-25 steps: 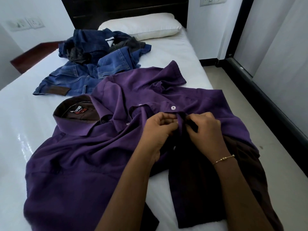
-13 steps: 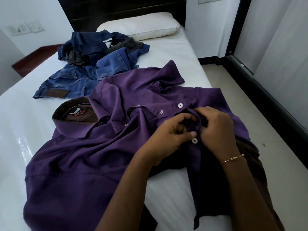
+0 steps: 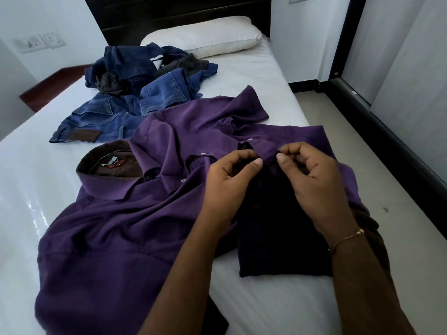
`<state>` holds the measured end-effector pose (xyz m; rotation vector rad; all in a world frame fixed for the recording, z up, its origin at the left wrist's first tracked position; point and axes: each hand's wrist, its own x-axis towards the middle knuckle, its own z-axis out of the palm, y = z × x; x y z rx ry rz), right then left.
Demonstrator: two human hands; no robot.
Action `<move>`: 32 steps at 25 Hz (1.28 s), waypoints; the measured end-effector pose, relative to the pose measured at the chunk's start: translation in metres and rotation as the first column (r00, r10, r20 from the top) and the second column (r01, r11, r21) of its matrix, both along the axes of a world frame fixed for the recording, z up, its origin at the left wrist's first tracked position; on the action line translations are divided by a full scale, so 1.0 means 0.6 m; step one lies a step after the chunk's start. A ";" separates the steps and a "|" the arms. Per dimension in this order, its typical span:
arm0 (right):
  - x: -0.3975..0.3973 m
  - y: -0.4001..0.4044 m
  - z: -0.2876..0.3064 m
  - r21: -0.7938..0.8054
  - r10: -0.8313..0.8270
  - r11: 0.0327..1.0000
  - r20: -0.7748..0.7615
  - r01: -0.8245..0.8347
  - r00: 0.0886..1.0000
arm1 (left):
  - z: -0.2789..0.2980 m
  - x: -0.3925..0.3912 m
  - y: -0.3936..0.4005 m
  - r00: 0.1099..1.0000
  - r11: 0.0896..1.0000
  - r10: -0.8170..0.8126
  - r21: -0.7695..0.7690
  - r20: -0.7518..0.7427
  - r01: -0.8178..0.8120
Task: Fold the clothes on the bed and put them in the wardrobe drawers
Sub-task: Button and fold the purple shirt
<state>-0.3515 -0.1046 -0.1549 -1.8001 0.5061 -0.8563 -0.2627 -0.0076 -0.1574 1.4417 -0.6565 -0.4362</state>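
A purple button-up shirt (image 3: 116,228) with a brown inner collar lies spread across the white bed (image 3: 21,180). My left hand (image 3: 229,187) and my right hand (image 3: 314,184) sit close together over the shirt's front placket. Each one pinches the fabric edge between thumb and fingers. The front panel under my hands hangs in dark shadow. Behind the shirt, a heap of blue jeans (image 3: 125,110) and dark clothes (image 3: 135,64) lies crumpled toward the head of the bed.
A white pillow (image 3: 205,37) rests against the dark headboard (image 3: 169,13). The bed's right edge drops to a tiled floor (image 3: 377,170), bordered by a sliding door with a dark frame (image 3: 396,131). Wall sockets (image 3: 38,42) sit at left.
Both hands have shifted along the shirt's placket and lifted its edge. The white buttons seen near my fingers half a second ago are now covered, and the panel below hangs darker.
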 end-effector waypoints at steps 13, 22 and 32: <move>0.021 0.003 -0.029 -0.281 -0.129 0.951 0.025 0.130 0.991 | -0.008 0.001 -0.006 0.999 0.999 0.047 -0.002 -0.025 -0.047; 0.020 0.002 -0.034 -0.475 -0.185 0.862 0.037 0.180 0.982 | -0.008 0.003 -0.003 0.990 0.997 0.060 0.048 -0.131 -0.055; 0.026 0.017 -0.034 -0.251 -0.146 0.954 0.090 0.164 0.985 | -0.007 0.001 -0.005 0.995 0.997 0.080 0.026 -0.064 -0.079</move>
